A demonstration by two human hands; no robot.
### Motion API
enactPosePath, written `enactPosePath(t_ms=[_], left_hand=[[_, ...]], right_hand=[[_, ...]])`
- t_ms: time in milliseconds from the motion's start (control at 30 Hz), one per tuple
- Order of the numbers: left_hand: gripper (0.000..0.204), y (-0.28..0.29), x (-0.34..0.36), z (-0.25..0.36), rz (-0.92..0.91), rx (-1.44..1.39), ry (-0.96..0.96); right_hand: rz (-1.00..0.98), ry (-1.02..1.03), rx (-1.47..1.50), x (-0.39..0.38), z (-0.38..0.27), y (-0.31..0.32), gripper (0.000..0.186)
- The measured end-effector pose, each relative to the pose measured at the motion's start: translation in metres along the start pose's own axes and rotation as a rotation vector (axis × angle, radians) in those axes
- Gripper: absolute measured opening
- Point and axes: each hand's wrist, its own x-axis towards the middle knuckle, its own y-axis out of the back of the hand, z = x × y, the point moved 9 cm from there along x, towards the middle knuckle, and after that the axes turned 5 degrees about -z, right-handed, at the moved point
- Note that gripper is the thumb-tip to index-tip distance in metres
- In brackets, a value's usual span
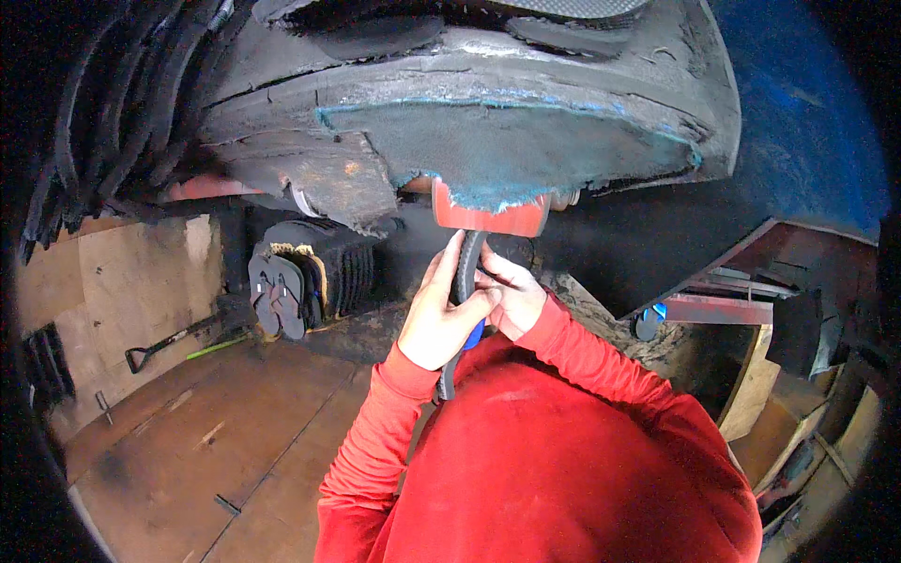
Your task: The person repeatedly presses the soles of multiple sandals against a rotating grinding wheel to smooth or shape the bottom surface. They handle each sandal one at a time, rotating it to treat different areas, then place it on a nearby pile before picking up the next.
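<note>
My left hand (439, 317) is closed around a narrow black rubber strip (466, 267) that runs up to a red machine part (488, 214). My right hand (514, 296) pinches the same strip from the other side, just below that red part. The strip's lower end hangs down past my left wrist. Something small and blue (476, 333) shows between my hands; what it is cannot be told. Both sleeves are red.
A thick worn black slab with a teal fuzzy edge (488, 141) overhangs the hands. Stacked black sandal soles (300, 277) stand at the left by a shovel (169, 342) on the wooden floor (216, 432). A red metal frame (723, 310) sits at the right.
</note>
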Motion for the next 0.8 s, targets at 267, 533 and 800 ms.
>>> enactPosePath(t_ms=[267,533,800], left_hand=[[0.04,-0.021,0.046,-0.037,-0.038,-0.304,0.258],[0.081,-0.021,-0.012,-0.018,0.031,-0.52,-0.175],[0.084,-0.015,-0.036,-0.021,0.019,-0.676,-0.35]], right_hand=[[0.076,-0.069,-0.133,0.01,-0.034,0.021,0.033],[-0.01,0.014,-0.59,-0.016,-0.042,-0.02,0.056],[-0.111,0.625,-1.792,-0.055,-0.052,-0.067,0.08]])
